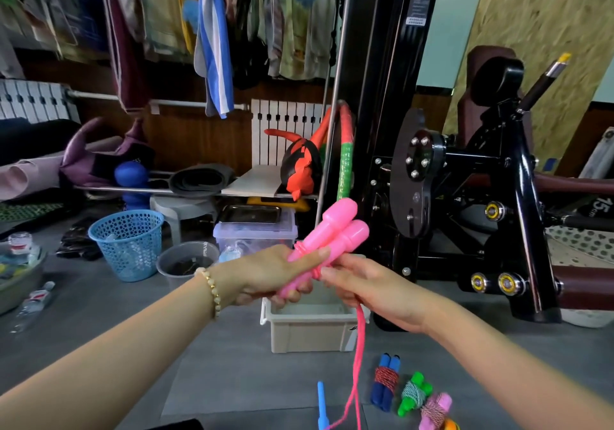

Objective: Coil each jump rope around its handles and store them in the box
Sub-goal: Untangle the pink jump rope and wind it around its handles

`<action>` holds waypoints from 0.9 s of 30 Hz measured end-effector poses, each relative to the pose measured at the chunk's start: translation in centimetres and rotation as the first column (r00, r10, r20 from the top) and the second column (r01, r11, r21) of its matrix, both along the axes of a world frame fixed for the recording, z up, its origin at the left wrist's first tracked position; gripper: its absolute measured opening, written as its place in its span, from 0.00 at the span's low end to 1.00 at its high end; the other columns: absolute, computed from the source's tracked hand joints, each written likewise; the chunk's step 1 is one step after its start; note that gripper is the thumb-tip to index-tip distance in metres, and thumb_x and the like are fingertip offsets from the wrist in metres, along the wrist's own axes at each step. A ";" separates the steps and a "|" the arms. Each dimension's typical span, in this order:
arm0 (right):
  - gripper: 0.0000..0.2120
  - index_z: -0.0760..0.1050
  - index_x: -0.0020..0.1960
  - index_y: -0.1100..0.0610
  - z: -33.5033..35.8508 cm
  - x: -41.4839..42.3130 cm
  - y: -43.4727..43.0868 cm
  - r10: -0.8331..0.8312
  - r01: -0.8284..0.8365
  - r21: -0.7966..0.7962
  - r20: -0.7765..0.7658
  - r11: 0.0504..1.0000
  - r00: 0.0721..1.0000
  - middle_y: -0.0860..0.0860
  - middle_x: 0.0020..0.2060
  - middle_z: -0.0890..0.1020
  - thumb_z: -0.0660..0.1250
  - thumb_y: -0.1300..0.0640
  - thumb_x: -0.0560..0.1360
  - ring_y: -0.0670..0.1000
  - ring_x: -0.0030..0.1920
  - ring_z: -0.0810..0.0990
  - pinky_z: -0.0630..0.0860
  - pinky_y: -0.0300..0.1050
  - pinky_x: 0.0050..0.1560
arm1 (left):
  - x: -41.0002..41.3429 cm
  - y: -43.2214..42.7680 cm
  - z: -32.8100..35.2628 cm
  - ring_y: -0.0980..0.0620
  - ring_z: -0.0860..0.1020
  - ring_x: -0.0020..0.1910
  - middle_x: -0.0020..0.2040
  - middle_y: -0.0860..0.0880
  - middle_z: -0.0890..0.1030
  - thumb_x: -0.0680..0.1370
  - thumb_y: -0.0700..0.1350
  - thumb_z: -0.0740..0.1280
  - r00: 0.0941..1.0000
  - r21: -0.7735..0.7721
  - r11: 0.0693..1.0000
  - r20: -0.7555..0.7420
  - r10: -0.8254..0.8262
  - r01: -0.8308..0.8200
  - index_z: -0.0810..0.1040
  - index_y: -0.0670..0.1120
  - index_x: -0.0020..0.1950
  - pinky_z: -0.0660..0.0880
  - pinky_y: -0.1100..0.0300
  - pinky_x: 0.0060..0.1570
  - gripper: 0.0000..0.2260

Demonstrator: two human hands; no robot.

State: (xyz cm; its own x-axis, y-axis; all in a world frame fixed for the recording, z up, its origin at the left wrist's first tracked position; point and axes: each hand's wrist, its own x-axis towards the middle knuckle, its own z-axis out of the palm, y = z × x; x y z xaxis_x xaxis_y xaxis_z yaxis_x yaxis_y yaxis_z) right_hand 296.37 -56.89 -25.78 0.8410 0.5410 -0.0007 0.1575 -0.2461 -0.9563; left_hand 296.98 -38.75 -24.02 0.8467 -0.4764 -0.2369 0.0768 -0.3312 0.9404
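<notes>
My left hand grips two pink jump rope handles held side by side, pointing up and to the right. A few turns of pink rope wrap the handles near my fingers. My right hand pinches the pink rope beside the handles; the rope hangs down to the floor. Below my hands stands the beige storage box, open on top. On the floor at the lower right lie coiled jump ropes: a blue one, a green one and a pink one.
A light blue handle lies on the grey floor at the bottom. A black gym machine stands on the right. At the left are a blue basket, a grey bowl and a clear lidded bin.
</notes>
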 end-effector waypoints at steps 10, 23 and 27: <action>0.10 0.68 0.61 0.53 0.3 1.1 1.6 -0.226 0.326 -0.328 0.308 0.887 0.924 0.48 0.42 0.76 0.57 0.56 0.80 0.46 0.36 0.71 0.68 0.39 0.37 | 1.4 -1.5 -1.3 0.57 0.68 0.20 0.27 0.50 0.72 0.77 0.57 0.64 0.924 -0.090 0.957 0.250 0.290 -0.276 0.75 0.45 0.40 0.63 0.68 0.20 0.15; 0.12 0.73 0.42 0.59 2.5 0.3 2.1 -0.296 0.316 -0.200 0.123 0.927 0.947 0.49 0.29 0.74 0.57 0.56 0.81 0.47 0.29 0.72 0.74 0.35 0.33 | 4.4 -0.9 -0.8 0.57 0.67 0.20 0.28 0.50 0.72 0.78 0.59 0.60 0.854 -0.304 0.839 0.127 0.505 -0.451 0.71 0.46 0.46 0.61 0.68 0.19 0.16; 0.13 0.72 0.39 0.56 3.1 0.5 2.3 -0.214 0.328 -0.288 0.362 0.900 0.907 0.48 0.29 0.74 0.57 0.55 0.81 0.50 0.33 0.73 0.75 0.44 0.37 | 4.2 -0.3 -1.3 0.55 0.67 0.21 0.29 0.48 0.72 0.80 0.59 0.56 0.878 -0.069 0.917 0.268 0.396 -0.392 0.73 0.44 0.46 0.61 0.69 0.19 0.18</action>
State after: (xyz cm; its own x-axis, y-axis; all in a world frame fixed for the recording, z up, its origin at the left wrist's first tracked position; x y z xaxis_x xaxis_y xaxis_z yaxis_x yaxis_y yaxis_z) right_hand 296.85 -54.59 -22.67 0.9403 0.3064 0.1484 0.3152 -0.6186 -0.7197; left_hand 301.19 -39.02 -25.34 0.9953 -0.0913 0.0323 -0.0597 -0.3152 0.9471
